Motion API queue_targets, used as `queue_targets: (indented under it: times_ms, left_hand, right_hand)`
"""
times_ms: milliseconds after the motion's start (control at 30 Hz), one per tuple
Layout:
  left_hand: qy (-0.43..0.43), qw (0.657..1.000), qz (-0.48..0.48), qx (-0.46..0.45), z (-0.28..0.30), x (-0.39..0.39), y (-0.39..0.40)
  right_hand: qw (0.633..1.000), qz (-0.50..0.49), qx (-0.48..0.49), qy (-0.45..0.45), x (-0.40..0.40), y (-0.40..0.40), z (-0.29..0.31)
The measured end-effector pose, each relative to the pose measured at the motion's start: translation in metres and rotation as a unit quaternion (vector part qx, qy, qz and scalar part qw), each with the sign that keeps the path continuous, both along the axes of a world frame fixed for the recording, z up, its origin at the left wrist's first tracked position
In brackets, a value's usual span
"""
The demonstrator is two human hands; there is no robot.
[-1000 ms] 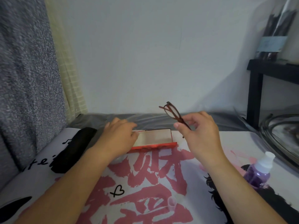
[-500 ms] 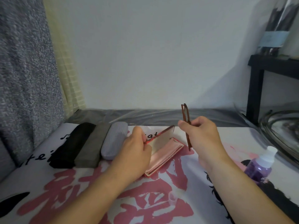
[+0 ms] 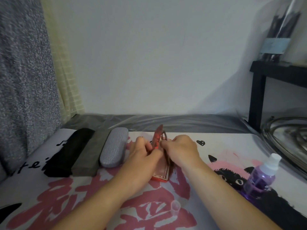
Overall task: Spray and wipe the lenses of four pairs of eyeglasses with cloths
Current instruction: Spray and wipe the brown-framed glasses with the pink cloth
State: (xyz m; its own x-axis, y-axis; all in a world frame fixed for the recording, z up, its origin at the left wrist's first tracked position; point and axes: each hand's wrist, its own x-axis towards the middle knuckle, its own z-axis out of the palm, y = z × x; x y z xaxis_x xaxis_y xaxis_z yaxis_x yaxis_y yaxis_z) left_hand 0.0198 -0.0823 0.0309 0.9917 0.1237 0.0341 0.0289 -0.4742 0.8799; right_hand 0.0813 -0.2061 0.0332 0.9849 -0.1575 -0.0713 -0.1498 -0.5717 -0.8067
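Head view, movement noted first: since the earlier frames the brown eyeglasses come down from mid-air to the open red case, and both hands close in on that case.

Head view, present state. We find the left hand gripping the raised lid of the red case, its fingers curled round the lid edge. The right hand has its fingers curled on the folded eyeglasses, which stand on edge just inside the case mouth, one dark rim showing above the knuckles. Whether the frame already rests on the case lining we cannot tell; the hands hide it.

Three more cases lie side by side to the left on the printed worktop: a black case, a dark grey case and a light grey case, all shut. The purple spray bottle stands near the right edge, well apart from the hands, its small clear cap lying near the front. We see no cloth in this view.

Our judgement on progress: this pair appears to be going into its case, which suggests its handling is finished or being finished. The three shut cases give no sign whether their contents are cleaned, so what remains cannot be stated from this view.
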Motion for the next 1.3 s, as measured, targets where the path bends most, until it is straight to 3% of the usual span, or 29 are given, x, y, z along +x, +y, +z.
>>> queue_targets:
  times_ms: [267, 500, 733, 900, 1133, 1300]
  left_hand:
    - [-0.003, 0.998, 0.018, -0.065, -0.004, 0.008, 0.004]
    - [-0.006, 0.996, 0.022, -0.086, -0.006, 0.011, 0.005]
    - [0.008, 0.993, 0.019, -0.120, -0.007, 0.010, 0.007]
    - [0.021, 0.990, 0.012, -0.138, -0.005, 0.008, 0.008]
    - [0.017, 0.993, 0.006, -0.117, -0.005, 0.008, 0.009]
    - [-0.002, 0.993, 0.004, -0.118, -0.006, 0.008, 0.005]
  right_hand:
    - [0.992, 0.047, -0.117, 0.003, -0.002, -0.002, -0.005]
    - [0.958, 0.090, -0.263, -0.076, -0.017, 0.003, 0.003]
    - [0.977, 0.092, -0.192, -0.004, -0.011, 0.001, 0.002]
    - [0.972, 0.101, -0.214, 0.005, -0.010, 0.000, 0.001]
    - [0.939, 0.075, -0.322, -0.091, -0.012, -0.001, -0.004]
    - [0.934, 0.085, -0.328, -0.112, -0.019, 0.004, -0.003]
